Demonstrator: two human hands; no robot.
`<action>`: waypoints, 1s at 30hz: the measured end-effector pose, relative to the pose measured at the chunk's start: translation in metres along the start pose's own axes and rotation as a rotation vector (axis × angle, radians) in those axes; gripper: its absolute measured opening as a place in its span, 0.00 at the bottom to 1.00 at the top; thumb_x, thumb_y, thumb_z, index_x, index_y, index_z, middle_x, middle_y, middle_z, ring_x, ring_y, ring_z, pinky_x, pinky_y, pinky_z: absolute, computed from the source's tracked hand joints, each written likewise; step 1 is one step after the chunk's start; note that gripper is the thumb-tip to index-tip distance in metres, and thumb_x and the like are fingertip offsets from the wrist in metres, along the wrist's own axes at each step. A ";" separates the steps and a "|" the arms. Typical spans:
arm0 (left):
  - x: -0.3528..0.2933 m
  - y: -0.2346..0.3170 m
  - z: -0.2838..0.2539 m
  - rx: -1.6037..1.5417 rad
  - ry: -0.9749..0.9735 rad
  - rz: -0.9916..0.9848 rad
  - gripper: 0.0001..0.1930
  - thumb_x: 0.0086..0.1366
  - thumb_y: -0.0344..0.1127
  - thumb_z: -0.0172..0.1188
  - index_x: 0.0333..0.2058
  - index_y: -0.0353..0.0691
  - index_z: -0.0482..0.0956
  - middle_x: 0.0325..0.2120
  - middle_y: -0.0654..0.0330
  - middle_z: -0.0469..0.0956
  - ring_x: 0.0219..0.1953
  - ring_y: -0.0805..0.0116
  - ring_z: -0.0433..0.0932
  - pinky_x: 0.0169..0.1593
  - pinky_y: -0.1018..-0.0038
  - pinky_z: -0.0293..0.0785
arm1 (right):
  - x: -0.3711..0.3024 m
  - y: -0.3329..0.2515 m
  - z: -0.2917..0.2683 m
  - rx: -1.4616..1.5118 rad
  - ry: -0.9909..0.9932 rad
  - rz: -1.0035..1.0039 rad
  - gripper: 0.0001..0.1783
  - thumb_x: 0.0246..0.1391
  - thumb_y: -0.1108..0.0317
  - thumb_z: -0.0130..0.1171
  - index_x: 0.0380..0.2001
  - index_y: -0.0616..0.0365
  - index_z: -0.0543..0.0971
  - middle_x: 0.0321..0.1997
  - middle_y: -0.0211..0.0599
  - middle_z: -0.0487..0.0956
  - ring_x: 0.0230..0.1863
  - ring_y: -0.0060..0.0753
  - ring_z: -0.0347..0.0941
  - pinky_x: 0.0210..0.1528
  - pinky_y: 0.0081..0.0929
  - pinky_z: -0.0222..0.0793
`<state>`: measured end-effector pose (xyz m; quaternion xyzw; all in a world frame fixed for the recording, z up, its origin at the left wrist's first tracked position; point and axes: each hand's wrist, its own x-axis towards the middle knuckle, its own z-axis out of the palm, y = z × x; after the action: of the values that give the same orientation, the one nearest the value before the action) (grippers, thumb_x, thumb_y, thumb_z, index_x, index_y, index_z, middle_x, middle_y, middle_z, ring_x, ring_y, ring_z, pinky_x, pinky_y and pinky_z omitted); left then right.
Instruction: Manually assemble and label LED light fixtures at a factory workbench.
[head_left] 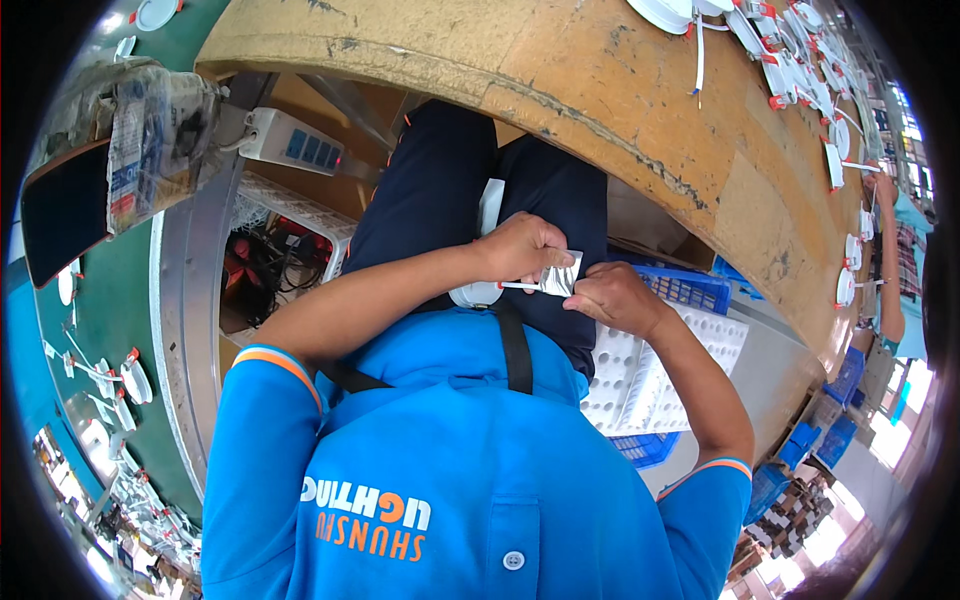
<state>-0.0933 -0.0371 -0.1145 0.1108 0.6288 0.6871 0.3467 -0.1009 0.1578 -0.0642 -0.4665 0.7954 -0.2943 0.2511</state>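
Above my lap, my left hand pinches the upper left part of a small, shiny silver foil piece. Its opposite corner sits between the thumb and curled fingers of my right hand. From the foil's left side a thin white cable runs to a white round piece lying against my waist, partly hidden by my left forearm. A white strip rests between my thighs. Whether the foil is a packet or a strip of tape I cannot tell.
A worn wooden table curves ahead, with several white round lamps at its far right. Beside my right leg is a white tray with holes over a blue basket. A power strip and phone are left. Another person's arm shows right.
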 end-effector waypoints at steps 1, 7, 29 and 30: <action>0.001 0.000 -0.001 0.011 -0.017 0.001 0.10 0.57 0.33 0.54 0.22 0.31 0.76 0.12 0.58 0.72 0.12 0.76 0.71 0.16 0.80 0.70 | -0.002 0.001 -0.001 -0.025 -0.019 -0.007 0.17 0.43 0.59 0.58 0.10 0.56 0.68 0.12 0.40 0.66 0.16 0.42 0.64 0.20 0.34 0.59; 0.004 -0.005 -0.004 -0.047 0.019 -0.044 0.11 0.59 0.36 0.53 0.24 0.34 0.76 0.12 0.63 0.71 0.12 0.80 0.69 0.15 0.83 0.68 | -0.024 0.010 -0.007 0.041 0.005 0.104 0.19 0.43 0.57 0.58 0.10 0.57 0.68 0.11 0.41 0.66 0.16 0.42 0.63 0.20 0.35 0.57; -0.011 0.002 -0.007 -0.063 0.126 -0.008 0.10 0.57 0.35 0.56 0.25 0.33 0.75 0.16 0.65 0.72 0.17 0.83 0.70 0.19 0.86 0.67 | -0.007 -0.028 0.035 0.706 0.631 0.779 0.11 0.49 0.65 0.56 0.23 0.64 0.74 0.15 0.20 0.69 0.19 0.07 0.57 0.19 0.12 0.52; -0.011 0.002 -0.008 -0.079 0.098 -0.035 0.09 0.56 0.35 0.57 0.25 0.33 0.75 0.16 0.65 0.72 0.17 0.83 0.70 0.20 0.86 0.67 | -0.007 -0.030 0.034 0.701 0.620 0.788 0.11 0.49 0.66 0.57 0.23 0.65 0.74 0.16 0.21 0.69 0.20 0.08 0.58 0.20 0.11 0.53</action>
<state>-0.0907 -0.0507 -0.1109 0.0521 0.6192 0.7099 0.3316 -0.0567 0.1444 -0.0657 0.0805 0.8000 -0.5454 0.2366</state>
